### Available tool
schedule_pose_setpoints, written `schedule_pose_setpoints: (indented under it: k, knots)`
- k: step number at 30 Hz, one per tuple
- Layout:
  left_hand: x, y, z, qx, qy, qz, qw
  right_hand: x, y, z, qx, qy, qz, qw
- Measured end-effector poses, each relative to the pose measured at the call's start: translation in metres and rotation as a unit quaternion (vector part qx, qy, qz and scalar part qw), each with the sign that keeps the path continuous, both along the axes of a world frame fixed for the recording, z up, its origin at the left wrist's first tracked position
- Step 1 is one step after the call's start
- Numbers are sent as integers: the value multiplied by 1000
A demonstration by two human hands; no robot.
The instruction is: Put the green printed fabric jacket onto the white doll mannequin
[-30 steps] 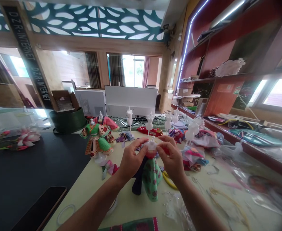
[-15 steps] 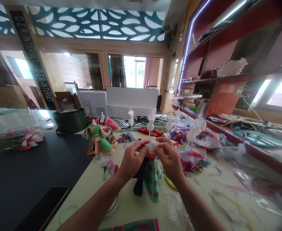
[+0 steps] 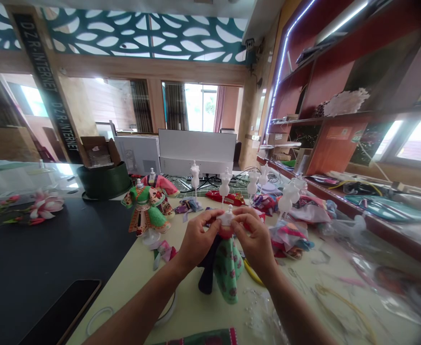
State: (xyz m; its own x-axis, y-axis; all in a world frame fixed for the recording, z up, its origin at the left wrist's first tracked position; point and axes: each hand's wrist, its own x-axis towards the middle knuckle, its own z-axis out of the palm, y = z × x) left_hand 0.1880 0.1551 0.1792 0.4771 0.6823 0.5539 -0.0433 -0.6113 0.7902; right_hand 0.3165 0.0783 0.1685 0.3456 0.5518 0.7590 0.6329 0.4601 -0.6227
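At the far left, a black table (image 3: pixel 27 254) carries an artificial pink flower (image 3: pixel 45 206) and, near its front edge, a dark tablet-like slab (image 3: pixel 61 311). A dark green round box (image 3: pixel 104 182) stands toward the back. A pale yellow table (image 3: pixel 183 309) meets the black one along a slanting edge, with a clear plastic ring (image 3: pixel 99 320) close to that edge. Further back stands a dressed doll form (image 3: pixel 146 208), upright on its base, which seems to keep its full green skirt spread and free of creases.

Near the middle of the pale table, the left hand (image 3: pixel 198 237) and right hand (image 3: pixel 253 237) close from either side on the neck of a small white dress form (image 3: pixel 227 216). Both pinch it firmly between fingers and thumbs, probably to steady the form and the red bodice at its shoulders. Below, a green floral skirt (image 3: pixel 228 275) hangs toward the person; whether it touches the table is hard to tell.

Yellow-handled scissors (image 3: pixel 251 272) lie just beyond the right hand. Bare white forms (image 3: pixel 225 184) line the back edge, fabric scraps (image 3: pixel 287 237) are heaped to the right, and a clear plastic bag (image 3: pixel 376 268) spreads toward the right edge.
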Motion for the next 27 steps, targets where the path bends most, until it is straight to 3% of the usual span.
schedule_pose_setpoints:
  k: [27]
  knots:
    - [0, -5, 3, 10, 5, -7, 1000, -5, -4, 11, -53, -7, -33, 998]
